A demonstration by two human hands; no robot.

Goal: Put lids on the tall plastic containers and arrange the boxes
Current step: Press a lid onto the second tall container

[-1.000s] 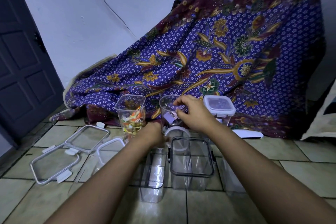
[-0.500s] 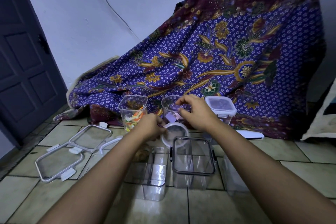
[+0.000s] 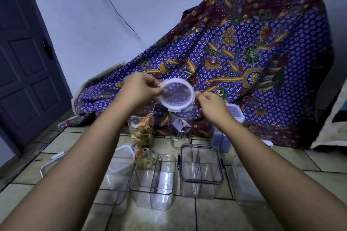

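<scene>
A round clear lid with a white rim point(image 3: 177, 94) is held up in the air, tilted toward me. My left hand point(image 3: 139, 88) pinches its left edge and my right hand point(image 3: 210, 106) grips its right edge. Just below it stands a tall round clear container point(image 3: 181, 127) with small items inside, open at the top. To its left a tall square container point(image 3: 142, 129) holds colourful pieces and has no lid. To the right a tall container point(image 3: 228, 127) wears a white-rimmed lid, partly hidden by my right arm.
Clear boxes stand in a row on the tiled floor: a divided one point(image 3: 154, 180), a dark-rimmed one point(image 3: 201, 169) and one at right point(image 3: 244, 184). Loose lids point(image 3: 122, 157) lie at left. A patterned cloth point(image 3: 234, 58) drapes something behind. A dark door point(image 3: 22, 58) is at left.
My left hand picked the round lid off the floor and both hands raised it above the round container. The camera tilted up and closer.
</scene>
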